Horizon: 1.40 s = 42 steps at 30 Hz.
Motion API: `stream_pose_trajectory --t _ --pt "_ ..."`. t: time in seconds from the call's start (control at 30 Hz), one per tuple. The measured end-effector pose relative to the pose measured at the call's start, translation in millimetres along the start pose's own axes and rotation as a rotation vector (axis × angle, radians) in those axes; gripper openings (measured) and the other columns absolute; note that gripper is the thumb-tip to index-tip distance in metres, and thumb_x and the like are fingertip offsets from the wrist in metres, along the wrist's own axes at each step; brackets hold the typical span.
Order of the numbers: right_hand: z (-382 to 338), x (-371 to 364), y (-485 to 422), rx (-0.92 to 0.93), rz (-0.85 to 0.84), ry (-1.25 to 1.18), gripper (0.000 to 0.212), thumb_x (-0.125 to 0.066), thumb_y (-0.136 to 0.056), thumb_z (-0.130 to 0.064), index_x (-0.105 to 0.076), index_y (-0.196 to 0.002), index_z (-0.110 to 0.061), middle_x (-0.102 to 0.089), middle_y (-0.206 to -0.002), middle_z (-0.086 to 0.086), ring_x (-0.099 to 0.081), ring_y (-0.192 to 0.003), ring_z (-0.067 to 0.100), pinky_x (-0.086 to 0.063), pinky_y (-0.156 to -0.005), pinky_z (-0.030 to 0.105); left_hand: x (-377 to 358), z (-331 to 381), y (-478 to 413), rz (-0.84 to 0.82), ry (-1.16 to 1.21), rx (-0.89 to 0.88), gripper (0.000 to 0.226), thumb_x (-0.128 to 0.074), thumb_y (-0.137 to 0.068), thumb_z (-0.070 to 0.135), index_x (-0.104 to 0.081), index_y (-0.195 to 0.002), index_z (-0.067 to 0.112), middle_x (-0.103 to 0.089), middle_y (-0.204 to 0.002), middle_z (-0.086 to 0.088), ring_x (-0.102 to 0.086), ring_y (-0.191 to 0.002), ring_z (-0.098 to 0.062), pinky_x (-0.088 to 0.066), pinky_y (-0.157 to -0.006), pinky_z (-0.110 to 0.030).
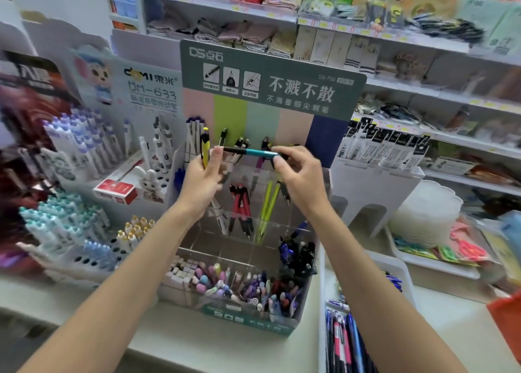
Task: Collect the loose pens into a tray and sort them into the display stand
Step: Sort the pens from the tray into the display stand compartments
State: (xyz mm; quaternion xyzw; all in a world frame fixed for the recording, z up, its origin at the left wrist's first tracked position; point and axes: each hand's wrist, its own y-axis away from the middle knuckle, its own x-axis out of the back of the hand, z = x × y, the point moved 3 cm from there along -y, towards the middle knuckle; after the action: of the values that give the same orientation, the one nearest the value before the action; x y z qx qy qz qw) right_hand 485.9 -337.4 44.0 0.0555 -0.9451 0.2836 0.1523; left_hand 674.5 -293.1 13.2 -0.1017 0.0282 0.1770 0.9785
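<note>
head view: we see the stand (248, 320) wedged between a rack (70, 231) of capped pens on its left and the tray (394, 262) just beside its right wall, so neither side leaves free room. its clear tiers climb toward a green card (270, 79) that closes the back. the open way in is from above and from the front, where a bare strip of counter (203, 350) runs to the near edge. both forearms reach in over that strip and over the low front row (239, 285) of pens.

the teal pen (251, 151) lies level in the air above the upper tiers, in front of the card, touching no slot. the right hand (298, 175) pinches its right end between thumb and curled fingers. the left hand (203, 175) meets its left end with a fingertip and grips a yellow pen (205, 149) upright in its other curled fingers. below the hands, red pens (239, 206) and green pens (267, 203) lean in a middle tier. loose pens (341, 341) lie in the tray.
</note>
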Motion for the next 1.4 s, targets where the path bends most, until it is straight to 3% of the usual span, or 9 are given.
stream_pose_trajectory --t 0.1,0.27,0.37,0.47,0.57,0.67,0.93,1.1,1.4 --pt "-11.6 5.0 -12.1 -0.021 0.091 -0.052 0.023 -0.062 -0.093 -0.006 -0.068 -0.114 -0.011 -0.066 -0.102 0.004 -0.064 -0.090 0.016 -0.054 -0.080 0.026 20.5 -16.1 -4.8 -0.065 -0.077 0.103 0.040 -0.036 -0.106 0.042 -0.052 -0.101 0.005 -0.031 -0.077 -0.012 -0.037 -0.055 -0.029 -0.035 -0.051 -0.040" --pt "-33.1 -1.4 -24.5 0.041 0.261 -0.022 0.022 -0.065 -0.089 -0.008 -0.057 -0.107 -0.016 -0.063 -0.097 0.000 -0.065 -0.092 0.016 -0.057 -0.083 0.037 38.0 -15.7 -3.8 -0.111 0.047 0.139 0.024 -0.028 -0.102 0.011 -0.038 -0.081 0.015 -0.035 -0.072 0.001 -0.031 -0.059 -0.009 -0.023 -0.050 -0.022" --pt "-40.5 -2.8 -29.5 0.054 0.327 -0.018 0.019 -0.062 -0.091 -0.010 -0.061 -0.109 -0.014 -0.064 -0.095 -0.002 -0.067 -0.090 0.017 -0.058 -0.081 0.043 49.2 -11.6 -6.4 -0.139 -0.014 0.073 0.022 -0.036 -0.106 0.015 -0.051 -0.089 0.013 -0.047 -0.077 0.000 -0.044 -0.065 -0.010 -0.039 -0.059 -0.025" --pt "-47.5 -3.4 -27.3 0.086 0.351 0.035 0.028 -0.060 -0.093 -0.010 -0.063 -0.120 -0.014 -0.066 -0.098 0.000 -0.066 -0.092 0.012 -0.057 -0.083 0.030 66.4 -4.3 -14.2 -0.097 -0.039 -0.004 0.012 -0.054 -0.102 0.021 -0.066 -0.099 0.018 -0.067 -0.086 0.000 -0.065 -0.077 -0.015 -0.058 -0.072 -0.031" --pt "-49.5 0.2 -18.3 0.101 0.365 0.101 0.032 -0.060 -0.093 -0.009 -0.060 -0.124 -0.014 -0.064 -0.097 -0.003 -0.064 -0.089 0.006 -0.055 -0.080 0.021 78.9 -1.1 -19.9 -0.076 -0.038 -0.030 0.006 -0.062 -0.097 0.017 -0.067 -0.100 0.016 -0.072 -0.093 -0.004 -0.071 -0.084 -0.013 -0.058 -0.075 -0.024" --pt "-43.3 13.1 -3.8 0.072 0.369 0.147 0.029 -0.063 -0.093 -0.009 -0.054 -0.121 -0.010 -0.061 -0.093 -0.008 -0.064 -0.084 0.004 -0.055 -0.076 0.022 75.8 -6.5 -16.3 -0.102 -0.038 -0.006 0.005 -0.064 -0.095 0.013 -0.068 -0.096 0.016 -0.073 -0.089 -0.002 -0.071 -0.083 -0.012 -0.058 -0.071 -0.021" --pt "-28.9 34.5 34.2 0.043 0.373 0.264 0.022 -0.065 -0.092 -0.009 -0.055 -0.110 -0.016 -0.062 -0.091 -0.008 -0.068 -0.085 0.015 -0.060 -0.077 0.036 43.0 -27.3 -3.0 -0.144 -0.072 0.062 0.006 -0.069 -0.093 0.017 -0.070 -0.098 0.018 -0.075 -0.095 -0.005 -0.072 -0.092 -0.019 -0.058 -0.090 -0.040" --pt "-24.4 35.4 41.4 0.006 0.379 0.273 0.022 -0.065 -0.091 -0.009 -0.056 -0.110 -0.014 -0.063 -0.088 -0.008 -0.068 -0.084 0.016 -0.060 -0.076 0.039 47.2 -20.6 2.2 -0.078 -0.104 0.012 0.011 -0.068 -0.093 0.020 -0.069 -0.103 0.016 -0.073 -0.095 -0.002 -0.070 -0.094 -0.022 -0.058 -0.085 -0.036" --pt "-28.6 -91.4 64.0 0.100 0.116 0.189 0.026 -0.067 -0.092 -0.010 -0.057 -0.115 -0.008 -0.064 -0.093 -0.003 -0.066 -0.083 0.012 -0.057 -0.076 0.024 111.5 -15.9 22.2 0.044 -0.152 -0.039 0.007 -0.069 -0.092 0.014 -0.072 -0.091 0.020 -0.074 -0.088 -0.004 -0.073 -0.086 -0.022 -0.059 -0.088 -0.045"
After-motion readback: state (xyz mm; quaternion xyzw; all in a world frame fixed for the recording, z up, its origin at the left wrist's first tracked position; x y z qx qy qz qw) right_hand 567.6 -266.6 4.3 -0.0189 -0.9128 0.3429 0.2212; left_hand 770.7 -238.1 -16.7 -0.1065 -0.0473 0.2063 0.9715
